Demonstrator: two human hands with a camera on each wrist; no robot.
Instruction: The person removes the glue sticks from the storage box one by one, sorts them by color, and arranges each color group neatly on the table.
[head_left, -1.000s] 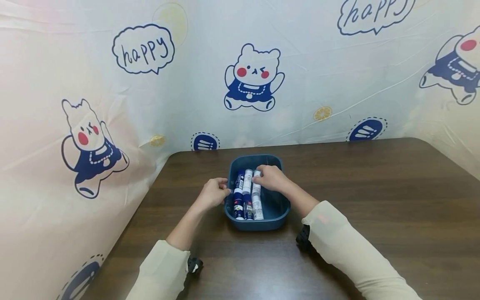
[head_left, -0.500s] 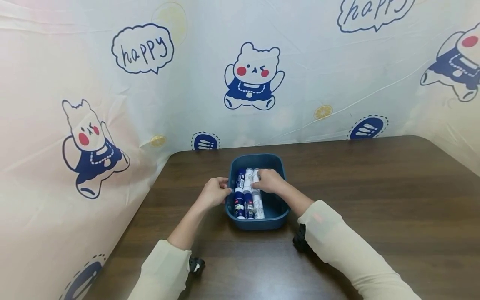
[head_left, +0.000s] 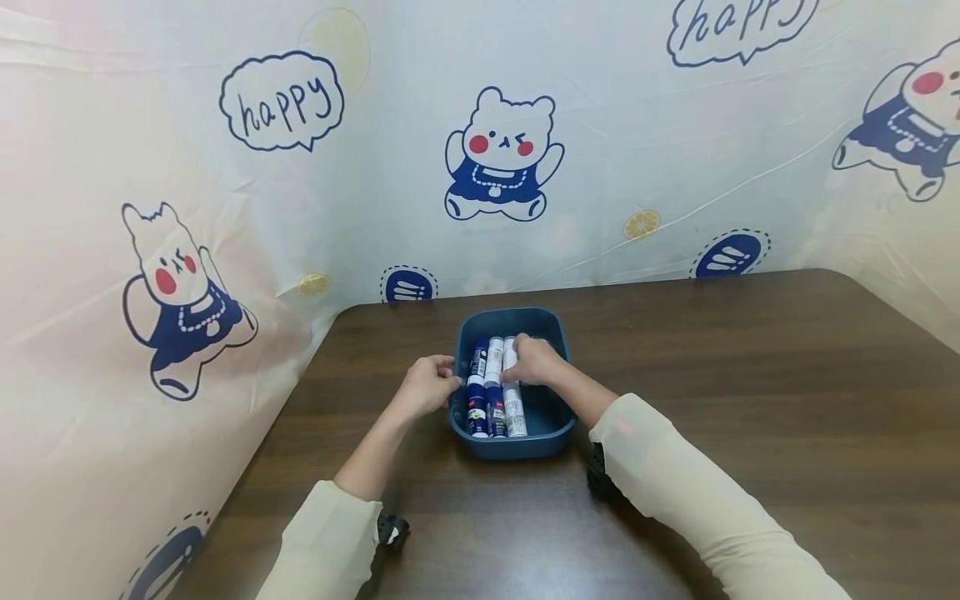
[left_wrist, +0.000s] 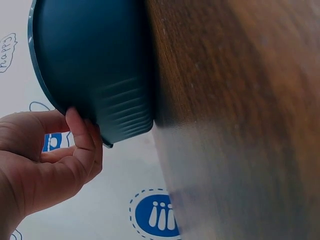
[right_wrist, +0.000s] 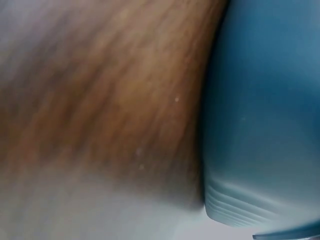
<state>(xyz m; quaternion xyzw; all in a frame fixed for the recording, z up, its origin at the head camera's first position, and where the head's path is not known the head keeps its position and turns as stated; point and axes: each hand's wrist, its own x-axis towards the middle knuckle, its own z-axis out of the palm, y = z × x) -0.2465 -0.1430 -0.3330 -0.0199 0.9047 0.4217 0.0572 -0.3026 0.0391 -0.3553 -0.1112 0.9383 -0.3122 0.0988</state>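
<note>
A dark blue plastic bin (head_left: 551, 417) stands on the table, with several glue sticks lying in two rows along its left side. Some have dark blue bodies, like the front-left glue stick (head_left: 477, 417); others are white, like the front-right glue stick (head_left: 514, 412). My left hand (head_left: 427, 385) pinches the bin's left rim, thumb at the edge and fingers curled against the outer wall in the left wrist view. Inside the bin, my right hand (head_left: 538, 362) grips the back-right white glue stick (head_left: 510, 354), partly covering it. The right wrist view shows the bin's outer wall (right_wrist: 265, 120), not the hand.
The brown wooden table (head_left: 712, 375) extends around the bin on all sides. Behind it and at the left hangs a pale cloth (head_left: 600, 125) printed with cartoon bears. A dark wrist camera (head_left: 392, 531) sits under the left sleeve.
My right hand has moved slightly left and down, its fingers closing on the back-right white glue stick. My left hand stays on the bin's rim.
</note>
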